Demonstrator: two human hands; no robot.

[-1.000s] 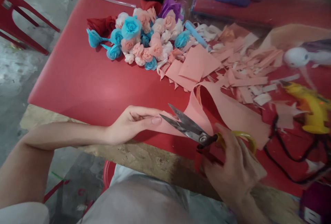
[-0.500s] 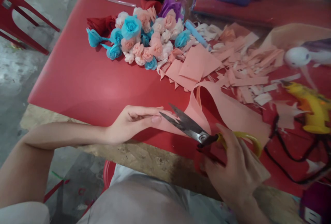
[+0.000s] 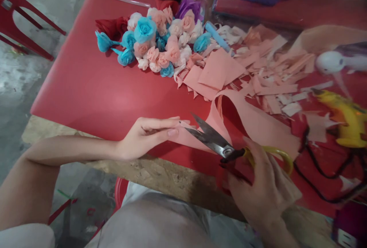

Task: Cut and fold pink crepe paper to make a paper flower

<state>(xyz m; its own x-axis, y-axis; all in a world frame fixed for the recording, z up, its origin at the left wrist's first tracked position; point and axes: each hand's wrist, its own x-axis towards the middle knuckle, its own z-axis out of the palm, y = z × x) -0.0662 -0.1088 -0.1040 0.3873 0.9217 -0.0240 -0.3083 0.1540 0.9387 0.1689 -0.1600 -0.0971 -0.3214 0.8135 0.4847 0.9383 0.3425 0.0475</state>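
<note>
My left hand (image 3: 146,135) pinches the left end of a long pink paper strip (image 3: 252,116) near the front edge of the red table (image 3: 86,87). My right hand (image 3: 262,187) grips yellow-handled scissors (image 3: 213,141). Their steel blades are parted, pointing left, with the paper between them just right of my left fingertips. The strip curves back to the right across the table.
A pile of paper roses (image 3: 160,41) in blue, pink, white, red and purple lies at the back. Pink paper squares and scraps (image 3: 258,72) spread to the right. A yellow glue gun (image 3: 344,118) with black cord, a white object (image 3: 332,61) and a red chair (image 3: 20,22) stand around.
The scissors have shifted slightly right along the strip and the blades have narrowed a little. My left hand keeps its hold on the paper end.
</note>
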